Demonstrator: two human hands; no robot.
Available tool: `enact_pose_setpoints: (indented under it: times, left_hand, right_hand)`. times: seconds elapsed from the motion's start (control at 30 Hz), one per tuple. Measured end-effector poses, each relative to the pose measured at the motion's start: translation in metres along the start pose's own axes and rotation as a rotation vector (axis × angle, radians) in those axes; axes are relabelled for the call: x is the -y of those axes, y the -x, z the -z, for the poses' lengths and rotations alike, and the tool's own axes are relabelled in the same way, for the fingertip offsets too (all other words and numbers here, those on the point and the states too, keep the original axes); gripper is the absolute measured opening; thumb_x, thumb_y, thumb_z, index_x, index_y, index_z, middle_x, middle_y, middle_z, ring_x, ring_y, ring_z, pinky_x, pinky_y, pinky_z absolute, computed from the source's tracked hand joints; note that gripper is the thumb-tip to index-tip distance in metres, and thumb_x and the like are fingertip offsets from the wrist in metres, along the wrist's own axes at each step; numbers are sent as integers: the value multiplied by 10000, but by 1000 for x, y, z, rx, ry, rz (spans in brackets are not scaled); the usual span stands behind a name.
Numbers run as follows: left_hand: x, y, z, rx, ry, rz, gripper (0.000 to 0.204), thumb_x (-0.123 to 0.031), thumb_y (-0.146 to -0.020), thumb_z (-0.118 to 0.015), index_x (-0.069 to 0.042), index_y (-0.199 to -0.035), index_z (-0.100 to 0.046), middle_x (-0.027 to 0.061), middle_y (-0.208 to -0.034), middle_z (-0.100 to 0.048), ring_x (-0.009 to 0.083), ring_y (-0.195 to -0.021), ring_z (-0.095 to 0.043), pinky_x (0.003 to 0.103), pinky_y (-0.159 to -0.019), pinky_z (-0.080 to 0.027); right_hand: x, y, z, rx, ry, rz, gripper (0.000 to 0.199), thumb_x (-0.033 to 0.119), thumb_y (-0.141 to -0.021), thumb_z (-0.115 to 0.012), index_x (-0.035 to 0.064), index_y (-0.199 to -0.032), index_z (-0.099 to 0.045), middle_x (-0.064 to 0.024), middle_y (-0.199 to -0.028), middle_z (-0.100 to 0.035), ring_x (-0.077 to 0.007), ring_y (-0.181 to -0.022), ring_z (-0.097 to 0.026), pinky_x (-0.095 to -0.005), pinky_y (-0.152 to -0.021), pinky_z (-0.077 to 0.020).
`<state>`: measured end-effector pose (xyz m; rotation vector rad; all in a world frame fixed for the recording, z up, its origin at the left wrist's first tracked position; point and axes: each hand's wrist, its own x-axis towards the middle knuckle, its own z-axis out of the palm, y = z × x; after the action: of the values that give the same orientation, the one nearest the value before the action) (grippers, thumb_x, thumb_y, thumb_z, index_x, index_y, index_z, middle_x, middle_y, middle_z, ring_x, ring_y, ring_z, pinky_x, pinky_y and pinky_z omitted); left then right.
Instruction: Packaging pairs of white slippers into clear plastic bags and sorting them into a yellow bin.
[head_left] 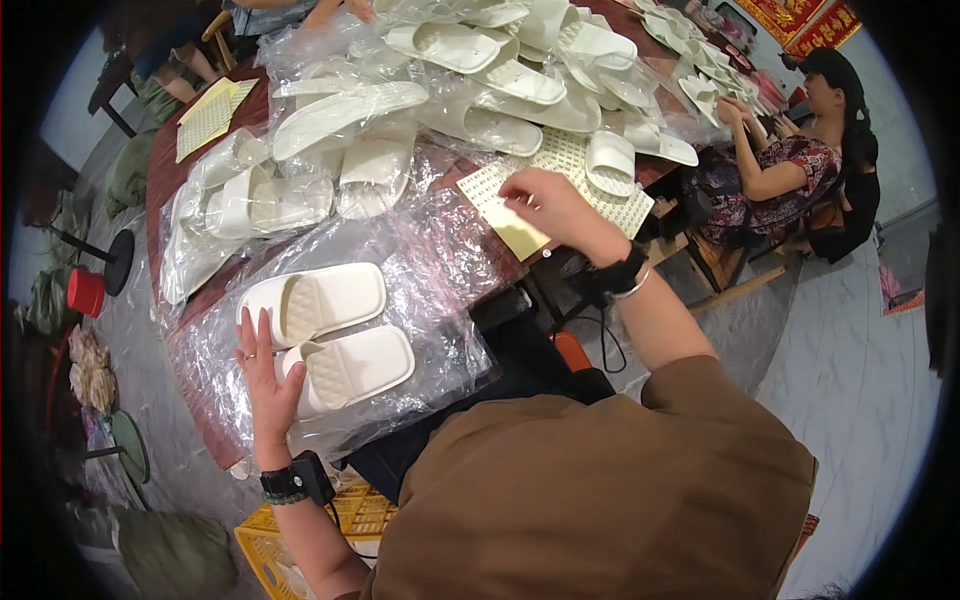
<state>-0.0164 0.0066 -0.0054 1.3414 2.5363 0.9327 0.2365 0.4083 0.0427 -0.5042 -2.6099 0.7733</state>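
Two white slippers (pixel 360 362) lie side by side on clear plastic at the near left of the table, toes pointing right. My left hand (pixel 268 385) rests at their heel ends, fingers spread and thumb touching the nearer slipper. To the right, my right hand (pixel 555 205) hovers over a pale yellow sheet of small stickers (pixel 505 222) at the table's edge. Its fingers are curled and pinched together; whatever is between the fingertips is too small to make out. Partly under loose slippers is another sticker sheet (pixel 625 212).
A heap of white slippers (pixel 520 85), many in clear bags, covers the far side. Bagged slippers (pixel 245 205) lie beyond my left hand. More sticker sheets (pixel 212 118) are at the far left. A yellow crate (pixel 262 545) stands below. At right sits a person (pixel 775 175) handling slippers.
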Motion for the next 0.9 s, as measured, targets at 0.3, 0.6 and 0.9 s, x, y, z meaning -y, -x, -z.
enact_pose_setpoints:
  times: [0.3, 0.6, 0.9]
  left_hand:
    - [2, 0, 0, -2, 0, 12, 834, -559, -861, -574, -180, -1555, -310, 128, -1645, -177, 394, -1511, -122, 598, -1186, -19]
    - [2, 2, -1, 4, -4, 5, 852, -629, -872, -542, -169, -1552, -316, 134, -1643, -178, 389, -1513, -114, 595, -1185, -15]
    - [3, -3, -2, 2, -7, 16, 874, -679, -870, -513, -170, -1552, -315, 128, -1644, -173, 399, -1510, -117, 591, -1188, -20]
  right_hand:
    - [-40, -3, -32, 67, 63, -8, 168, 89, -856, -681, 27, -1012, -678, -122, -900, -632, -250, -810, -643, -342, -741, -529]
    - [-46, -8, -51, 64, 19, -1, 116, 93, -856, -650, 24, -946, -670, -140, -923, -602, -312, -865, -615, -381, -772, -512]
    - [-46, -13, -51, 70, 72, 41, 89, 60, -861, -667, 22, -941, -654, -121, -932, -584, -264, -819, -622, -350, -745, -518]
